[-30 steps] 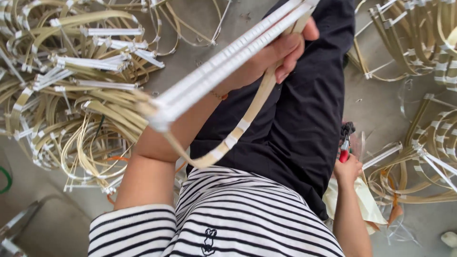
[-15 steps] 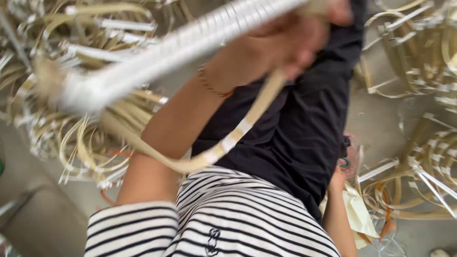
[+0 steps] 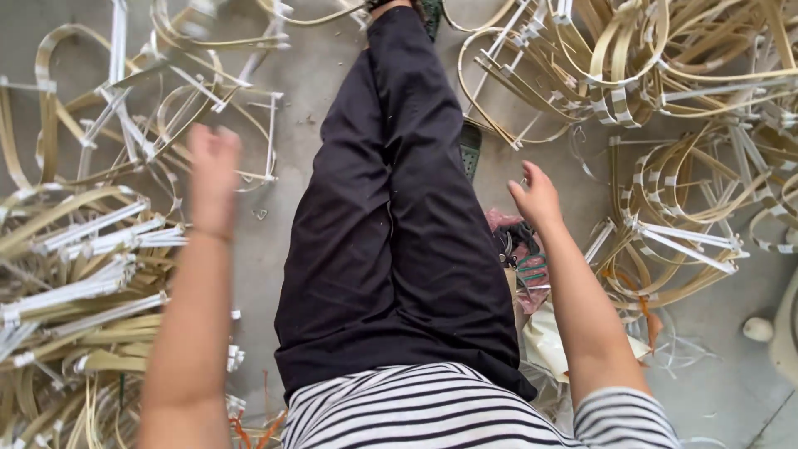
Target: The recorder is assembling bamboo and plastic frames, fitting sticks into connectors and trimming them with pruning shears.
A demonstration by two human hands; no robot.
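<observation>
My left hand [image 3: 213, 170] is blurred, open, grip empty, over the heap of pale bent bamboo strips with white taped ends [image 3: 79, 274], long axes left-right, just left. Right hand [image 3: 537, 198] is open too, empty, near the dark cutters [image 3: 519, 254] on the floor.

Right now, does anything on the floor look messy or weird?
Yes. Bent bamboo strips lie tangled in loose heaps on the concrete floor, on both sides of the seated person. Both hands, left and right, are empty.

Two empty hands, left [image 3: 213, 170] and right [image 3: 536, 198], two bamboo-strip heaps [image 3: 75, 274] [image 3: 665, 100], one scissors [image 3: 519, 249].
</observation>
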